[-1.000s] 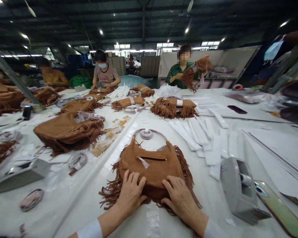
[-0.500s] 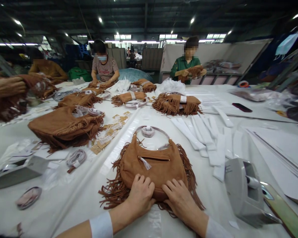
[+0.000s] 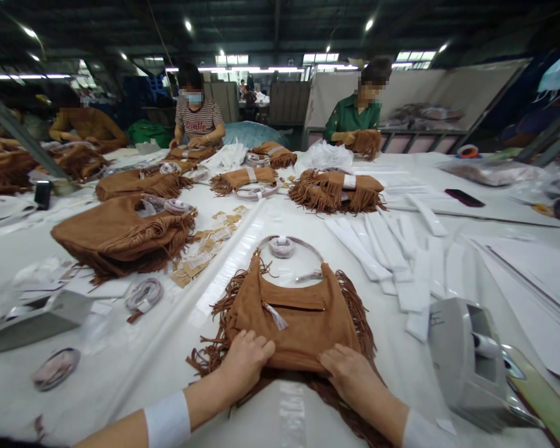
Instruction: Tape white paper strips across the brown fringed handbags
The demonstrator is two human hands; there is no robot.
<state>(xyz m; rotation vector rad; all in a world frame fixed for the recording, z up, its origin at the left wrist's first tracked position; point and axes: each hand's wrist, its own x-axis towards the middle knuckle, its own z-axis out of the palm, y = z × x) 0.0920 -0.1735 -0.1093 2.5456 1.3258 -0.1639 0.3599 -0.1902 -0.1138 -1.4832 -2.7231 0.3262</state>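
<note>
A brown suede handbag (image 3: 298, 330) with a zip pocket and long side fringes lies in front of me, its curved handle pointing away. My left hand (image 3: 247, 358) is closed on the lower left edge of the bag, fingers on top and thumb hidden. At the lower right edge, my right hand (image 3: 348, 370) pinches the suede in the same way. Fringe strands spread out beneath both wrists. A coiled strap (image 3: 281, 247) wrapped in plastic lies inside the handle loop.
Left are another fringed bag (image 3: 116, 236), a coiled strap (image 3: 144, 295) and paper tags (image 3: 200, 252). On the right are white strips (image 3: 415, 274), a grey tape dispenser (image 3: 466, 354) and a phone (image 3: 464, 198). Across the table several people handle brown bags.
My hands have moved apart along the bag's lower edge, and that edge now looks lifted and stretched wider. A co-worker's hand with a brown bag has left the view at left.
</note>
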